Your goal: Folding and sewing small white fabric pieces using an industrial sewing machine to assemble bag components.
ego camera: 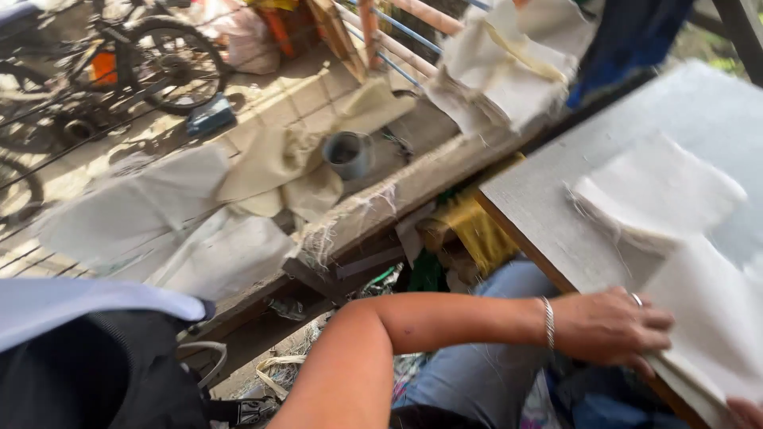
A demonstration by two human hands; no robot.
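Left hand: fingers curled over the near edge of a stack of pale cloth sheets, pinching it; bracelet at the wrist, ring on 1 finger. Right hand: only a sliver at the frame's bottom corner, touching the stack's underside; grip cannot be told. The stack lies on a grey board, with 1 frayed piece beyond. Further off: grey pot, bicycle, cloth scraps on the paving.
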